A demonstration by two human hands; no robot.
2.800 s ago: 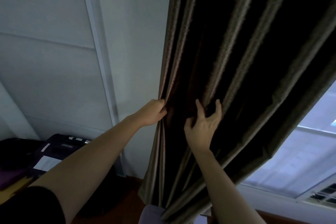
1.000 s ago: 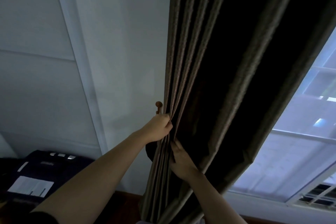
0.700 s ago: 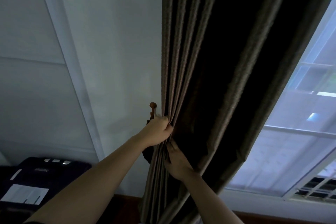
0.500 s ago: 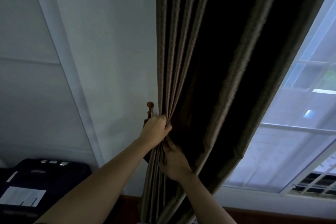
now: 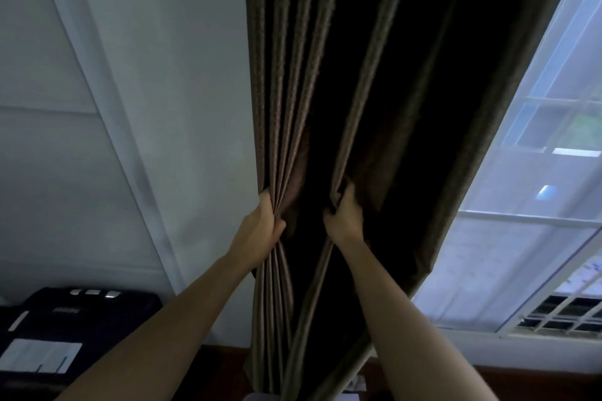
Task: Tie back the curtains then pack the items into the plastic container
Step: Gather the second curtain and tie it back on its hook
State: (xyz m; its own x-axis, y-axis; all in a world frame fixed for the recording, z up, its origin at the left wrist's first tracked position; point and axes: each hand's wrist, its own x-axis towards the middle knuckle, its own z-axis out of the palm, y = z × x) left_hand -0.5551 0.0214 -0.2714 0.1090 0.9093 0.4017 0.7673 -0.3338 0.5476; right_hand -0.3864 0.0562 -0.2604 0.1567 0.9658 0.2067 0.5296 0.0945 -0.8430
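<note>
The left grip (image 5: pixel 260 231) clenches the bunched pleats of the dark curtain (image 5: pixel 283 75) while the right grip (image 5: pixel 342 218) pinches another fold, apparently gathering cloth for tying back

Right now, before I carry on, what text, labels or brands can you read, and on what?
No text is legible.
Pale marking on the dark machine: too blurred to read.
White sheet on the same machine: only faint dark marks, unreadable.
Curtain: no text.

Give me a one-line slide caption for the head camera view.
Left hand and right hand each grip folds of the dark curtain beside a bright window.
</note>
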